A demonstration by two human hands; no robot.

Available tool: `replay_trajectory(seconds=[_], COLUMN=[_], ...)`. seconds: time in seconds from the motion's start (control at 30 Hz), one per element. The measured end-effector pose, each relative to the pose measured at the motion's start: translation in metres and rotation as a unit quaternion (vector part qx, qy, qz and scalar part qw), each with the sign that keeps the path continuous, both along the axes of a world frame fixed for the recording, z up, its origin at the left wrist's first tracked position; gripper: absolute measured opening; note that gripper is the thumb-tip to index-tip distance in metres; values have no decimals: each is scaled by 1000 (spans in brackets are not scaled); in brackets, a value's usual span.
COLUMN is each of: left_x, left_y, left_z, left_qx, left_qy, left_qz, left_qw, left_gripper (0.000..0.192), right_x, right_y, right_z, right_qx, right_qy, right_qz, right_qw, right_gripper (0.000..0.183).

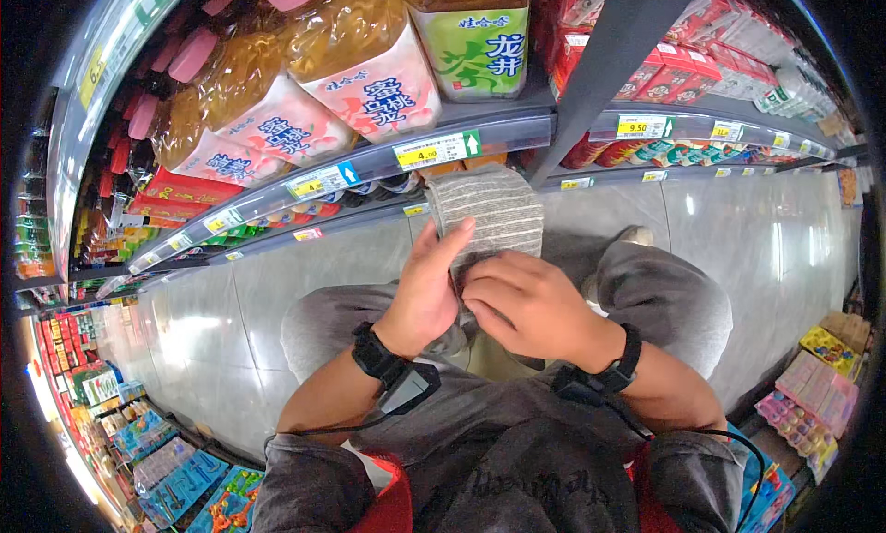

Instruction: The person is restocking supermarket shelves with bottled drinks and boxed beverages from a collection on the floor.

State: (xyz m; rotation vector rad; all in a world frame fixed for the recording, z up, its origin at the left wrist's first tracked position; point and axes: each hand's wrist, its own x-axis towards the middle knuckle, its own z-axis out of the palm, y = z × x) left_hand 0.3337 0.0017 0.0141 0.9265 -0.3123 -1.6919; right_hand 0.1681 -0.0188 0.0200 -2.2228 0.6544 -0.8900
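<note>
A folded grey cloth (498, 204) with pale stripes is held up between my hands, just in front of the shelf edge. My left hand (432, 287) grips its left side, the thumb lying along the front face. The fingers of my right hand (529, 301) are curled against the cloth's lower edge; whether they pinch it is hidden. Behind the cloth runs a clear price-label strip (509, 133). Above it stand large bottles of amber tea, one with a green label (477, 52) and several with pink-and-white labels (381, 93).
A dark shelf upright (588, 69) divides the bays. Red cartons (657, 73) fill the right shelf, with bagged goods (664, 152) below. Grey tiled floor (208, 339) lies under my bent knees. Toy packs (180, 481) hang behind at left; boxed goods (810, 401) stand at right.
</note>
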Motion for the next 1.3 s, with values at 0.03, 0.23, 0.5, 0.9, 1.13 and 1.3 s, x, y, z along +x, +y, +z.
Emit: replay_trajectory(seconds=[0.03,0.23,0.5,0.9,1.13,1.3], left_x=[-1,10,-11,38,31,20], left_y=[-2,-14,-5,9,-2,-3], left_z=[1,0,-37,-16,-16,-20], left_qx=[-2,7,-81,-291,-149,-184], left_qy=[-42,49,-26,-188,-55,-208], left_qz=[-4,-23,-64,-65,-31,-40], left_qw=[999,998,994,936,987,960], left_gripper=[34,29,33,40,28,45], right_x=[-6,-12,-72,-65,-15,-18], right_y=[-2,-34,-36,-29,-44,-31], right_z=[3,18,-25,-27,3,24], right_qx=[26,223,514,310,494,572], right_qy=[16,-43,-149,-103,-189,-114], right_qz=[16,-274,-251,-165,-214,-167], right_qw=[999,934,806,931,821,795], right_gripper=[14,26,52,36,25,52])
